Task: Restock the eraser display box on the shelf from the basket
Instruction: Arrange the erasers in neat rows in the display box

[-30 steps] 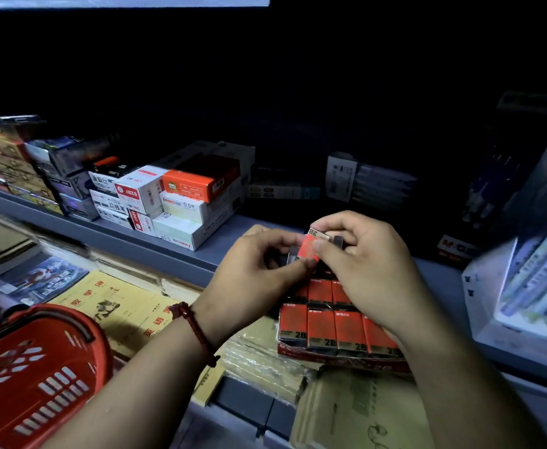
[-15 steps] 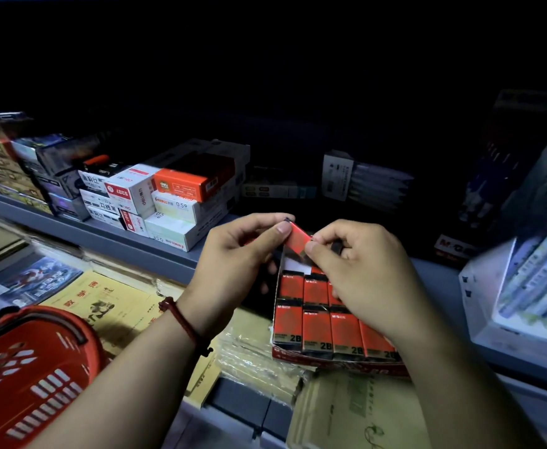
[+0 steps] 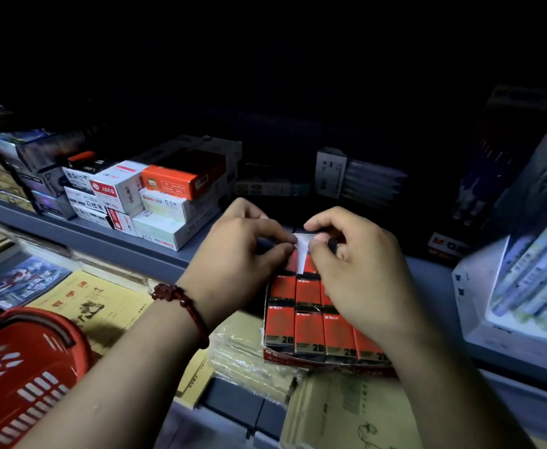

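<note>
Red plastic comes nearest: the basket sits at the lower left, and what lies in it cannot be seen. Beyond it lie yellow booklets, and to their right the display box rests with its front edge over plastic-wrapped packs. The front rows of the box are full of red erasers marked 2B, standing close side by side. Over the back rows the left hand, with a dark red bracelet at its wrist, meets the right hand. Each pinches one eraser between thumb and forefinger, with the other fingers curled in. The eraser is tilted, its pale face up, just above a gap in the back of the box. A dark end shows among the right hand's curled fingers, and I cannot tell whether it is a second eraser. The step looks like seating this piece. To do it well, I would square it to its neighbours, label facing the same way, and slide it straight down without tipping the row beside it. One hand could steady that row as the piece goes in. Farther off, stacked stationery boxes stand on the grey shelf, and behind them all is dark.
</note>
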`<state>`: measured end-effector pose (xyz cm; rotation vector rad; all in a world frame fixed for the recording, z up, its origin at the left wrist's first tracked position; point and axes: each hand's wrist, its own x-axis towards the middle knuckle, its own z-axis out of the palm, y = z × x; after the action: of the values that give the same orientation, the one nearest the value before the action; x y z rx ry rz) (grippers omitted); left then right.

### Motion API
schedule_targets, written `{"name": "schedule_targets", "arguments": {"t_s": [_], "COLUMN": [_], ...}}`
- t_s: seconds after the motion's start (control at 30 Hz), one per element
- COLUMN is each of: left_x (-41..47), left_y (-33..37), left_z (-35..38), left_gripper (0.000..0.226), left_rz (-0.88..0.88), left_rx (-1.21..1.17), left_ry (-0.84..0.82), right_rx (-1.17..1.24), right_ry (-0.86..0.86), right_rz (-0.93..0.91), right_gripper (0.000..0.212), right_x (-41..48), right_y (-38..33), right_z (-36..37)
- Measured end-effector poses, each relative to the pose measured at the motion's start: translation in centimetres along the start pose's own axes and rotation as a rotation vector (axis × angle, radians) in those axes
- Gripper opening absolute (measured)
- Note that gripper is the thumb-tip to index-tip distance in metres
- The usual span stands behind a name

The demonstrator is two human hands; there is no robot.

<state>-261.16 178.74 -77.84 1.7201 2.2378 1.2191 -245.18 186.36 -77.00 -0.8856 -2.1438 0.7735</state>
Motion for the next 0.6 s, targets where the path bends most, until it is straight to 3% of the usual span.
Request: {"name": "schedule_targets", "arguments": {"t_s": [0.1,0.27,0.43,0.5,0.6], "left_x": [0.0,-0.7,-1.3,-1.5,-1.9], "left_y": [0.0,0.0,-0.8,-1.6,-1.9], "left_z": [-0.3,-0.5,-1.0,-1.5,-2.4], "left_gripper": [0.014,0.015,0.014,0.031,0.062], "left_rz": [-0.085,-0.023,-0.074,-0.105,-0.187], "left_rx": [-0.034,-0.049,-0.047,0.091,0.242], "left_ry": [-0.005,0.009,0.092,0.081,-0.087], "right_rx": [-0.001,-0.006,-0.016,-0.013,-0.011], "right_ry": [-0.006,0.01,0.006,0.003,0.001], "right_rz": [-0.007,-0.008,0.001,0.0,-0.005], "right_gripper": [0.018,0.017,0.018,0.018,0.017], "right_x": [0.0,0.0,0.0,0.0,0.0], "right_y": [-0.1,-0.1,0.0,0.0,0.2], "right_z": [0.0,0.0,0.1,0.0,0.0]}}
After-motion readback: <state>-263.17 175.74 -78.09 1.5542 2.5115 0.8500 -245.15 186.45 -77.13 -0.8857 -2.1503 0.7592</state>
